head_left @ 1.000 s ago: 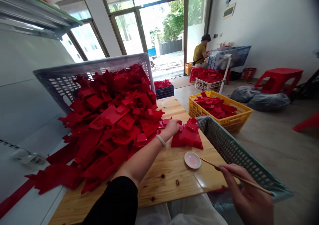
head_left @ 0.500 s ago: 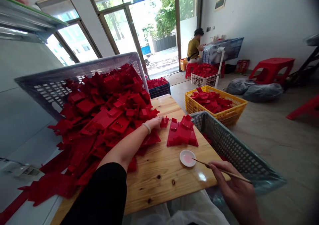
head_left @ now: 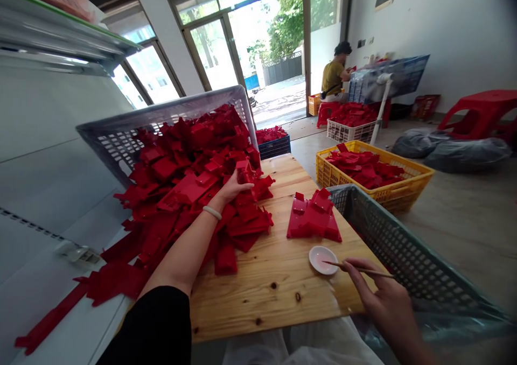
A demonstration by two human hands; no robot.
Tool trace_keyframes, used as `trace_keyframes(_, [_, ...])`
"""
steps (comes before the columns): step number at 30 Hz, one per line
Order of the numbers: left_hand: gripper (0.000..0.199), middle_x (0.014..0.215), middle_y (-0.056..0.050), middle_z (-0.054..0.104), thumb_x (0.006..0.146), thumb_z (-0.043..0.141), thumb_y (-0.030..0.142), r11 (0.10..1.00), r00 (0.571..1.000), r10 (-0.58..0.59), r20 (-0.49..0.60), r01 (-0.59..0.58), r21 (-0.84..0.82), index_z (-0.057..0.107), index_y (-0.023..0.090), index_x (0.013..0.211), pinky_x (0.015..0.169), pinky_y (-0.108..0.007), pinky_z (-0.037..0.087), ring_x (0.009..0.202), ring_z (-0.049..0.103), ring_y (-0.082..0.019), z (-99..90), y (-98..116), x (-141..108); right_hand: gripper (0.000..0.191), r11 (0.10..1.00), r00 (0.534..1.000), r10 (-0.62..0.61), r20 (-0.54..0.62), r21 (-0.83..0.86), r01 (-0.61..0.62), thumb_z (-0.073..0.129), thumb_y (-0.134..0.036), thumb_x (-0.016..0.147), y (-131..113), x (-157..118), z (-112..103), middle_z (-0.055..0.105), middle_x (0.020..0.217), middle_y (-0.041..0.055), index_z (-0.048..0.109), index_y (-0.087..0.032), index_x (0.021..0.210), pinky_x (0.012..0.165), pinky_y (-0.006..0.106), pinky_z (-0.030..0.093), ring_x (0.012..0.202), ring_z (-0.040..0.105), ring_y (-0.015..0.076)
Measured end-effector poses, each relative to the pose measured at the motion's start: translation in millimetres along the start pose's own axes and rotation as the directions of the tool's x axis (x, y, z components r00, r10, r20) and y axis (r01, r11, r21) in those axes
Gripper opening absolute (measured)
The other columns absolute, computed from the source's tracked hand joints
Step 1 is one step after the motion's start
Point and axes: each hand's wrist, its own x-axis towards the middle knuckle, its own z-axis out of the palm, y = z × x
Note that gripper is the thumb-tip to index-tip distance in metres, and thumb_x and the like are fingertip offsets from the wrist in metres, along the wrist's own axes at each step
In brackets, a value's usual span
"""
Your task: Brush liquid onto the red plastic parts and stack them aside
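though partly hidden, a red piece (head_left: 244,172) touches the left hand (head_left: 231,189)

This is a small workshop with a bare, working feel: a concrete floor (head_left: 456,246) runs toward glass doors (head_left: 266,47) at the far end, and a wooden workbench (head_left: 278,295) stands nearby. Plastic crates (head_left: 407,179) heaped with red plastic pieces (head_left: 363,166) sit around the room, low red plastic stools (head_left: 479,109) stand on the right, and a co-worker (head_left: 333,79) works at the far side.

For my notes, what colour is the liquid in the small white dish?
Pale pink liquid in the dish, seen best in the head view.
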Motion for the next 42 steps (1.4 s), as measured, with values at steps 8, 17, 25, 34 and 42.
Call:
trace_keyframes(8, [0.069, 0.126, -0.014, 0.077, 0.077, 0.090, 0.057, 0.961, 0.978, 0.042, -0.202, -0.095, -0.260, 0.064, 0.022, 0.130, 0.103, -0.047, 0.060, 0.119, 0.075, -0.031, -0.1, 51, -67, 0.048, 0.999, 0.997, -0.022, 0.067, -0.035, 0.024, 0.059, -0.066, 0.103, -8, 13, 2, 0.083, 0.084, 0.0068, 0.079, -0.025, 0.089, 0.062, 0.036, 0.061, 0.071, 0.080, 0.0274])
trace_keyframes(17, [0.108, 0.137, -0.012, 0.060, 0.070, 0.096, 0.037, 0.808, 0.978, -0.199, -0.065, 0.201, 0.554, 0.047, 0.028, 0.165, 0.115, -0.058, 0.051, 0.126, 0.065, -0.038, 99.5, 23, -208, 0.033, 0.986, 0.980, 0.138, 0.145, -0.113, -0.122, 0.058, -0.051, 0.101, -14, 18, -5, 0.083, 0.088, 0.0074, 0.076, -0.025, 0.091, 0.078, 0.038, 0.062, 0.082, 0.080, 0.0274])
trace_keyframes(25, [0.090, 0.149, -0.018, 0.064, 0.065, 0.089, 0.018, 0.862, 0.911, -0.413, 0.011, 0.387, 0.328, 0.060, 0.022, 0.150, 0.132, -0.056, 0.027, 0.153, 0.046, -0.045, 111.1, -8, -216, 0.041, 0.983, 0.968, 0.161, 0.195, -0.123, -0.139, 0.059, -0.059, 0.099, -18, 23, 1, 0.083, 0.091, 0.0097, 0.077, -0.024, 0.089, 0.076, 0.038, 0.059, 0.084, 0.078, 0.0282])
trace_keyframes(34, [0.062, 0.117, -0.013, 0.080, 0.082, 0.083, 0.047, 0.791, 0.798, -0.596, 0.089, 0.602, -0.106, 0.061, 0.022, 0.134, 0.081, -0.040, 0.063, 0.096, 0.080, -0.030, 108.1, -8, -222, 0.057, 0.972, 0.973, 0.201, 0.109, -0.145, -0.185, 0.060, -0.075, 0.099, -18, 23, -2, 0.080, 0.080, 0.0083, 0.076, -0.023, 0.082, 0.072, 0.037, 0.056, 0.072, 0.076, 0.0262])
trace_keyframes(42, [0.074, 0.128, -0.017, 0.079, 0.092, 0.072, 0.039, 0.359, 0.744, -0.626, 0.234, 0.542, -0.760, 0.048, 0.021, 0.159, 0.092, -0.049, 0.064, 0.109, 0.080, -0.035, 136.7, -4, -238, 0.060, 0.968, 0.969, 0.236, 0.074, -0.111, -0.227, 0.067, -0.082, 0.090, -24, 25, -5, 0.077, 0.070, 0.0058, 0.077, -0.024, 0.078, 0.065, 0.036, 0.054, 0.065, 0.074, 0.0259])
